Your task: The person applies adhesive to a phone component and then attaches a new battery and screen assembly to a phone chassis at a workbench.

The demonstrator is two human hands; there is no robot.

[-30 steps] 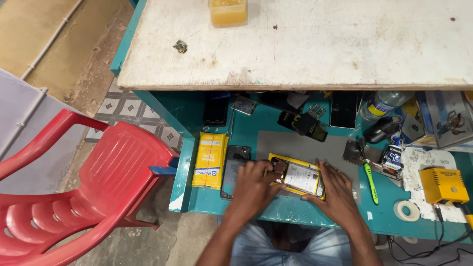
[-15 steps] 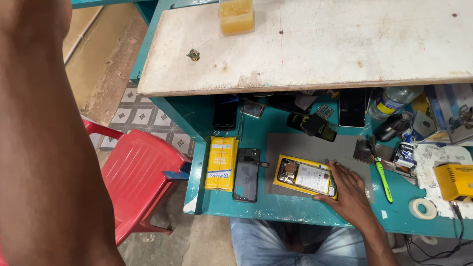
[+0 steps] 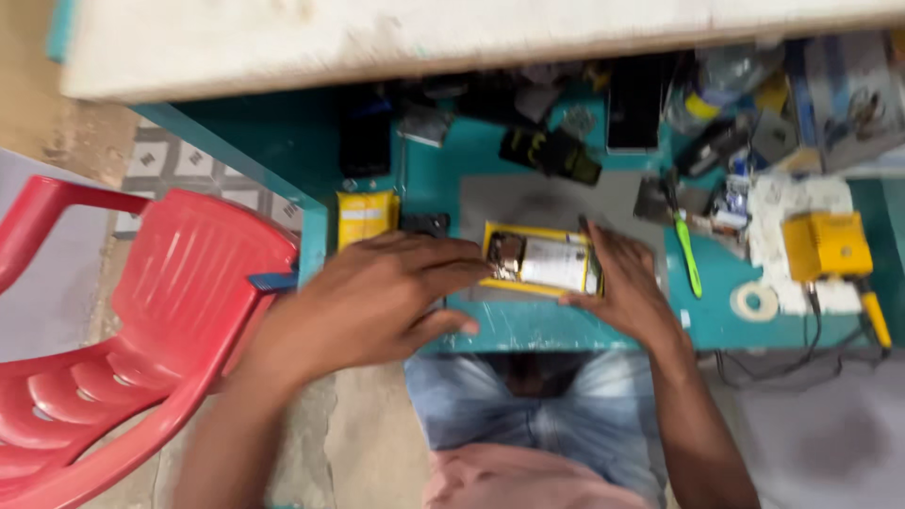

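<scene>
An opened phone (image 3: 545,261) with a yellow frame and its white battery showing lies on a grey mat (image 3: 547,203) on the teal workbench (image 3: 490,325). My right hand (image 3: 622,287) holds the phone's right end, fingers along its edge. My left hand (image 3: 377,297) lies just left of the phone, with its fingertips reaching the phone's left end; the view is blurred, so I cannot tell whether it grips. The left hand covers a dark phone, of which only the top (image 3: 426,224) shows.
A yellow box (image 3: 366,215) lies left of my left hand. A green tool (image 3: 688,256), a tape roll (image 3: 754,302), a yellow device (image 3: 828,245) with a cable and several dark parts clutter the bench's right and back. A red plastic chair (image 3: 141,320) stands at the left. A white shelf (image 3: 452,42) overhangs.
My left arm, raised close to the camera half a second ago, has come back down beside the phone. The view has shifted nearer to the bench. My right hand stays on the phone.
</scene>
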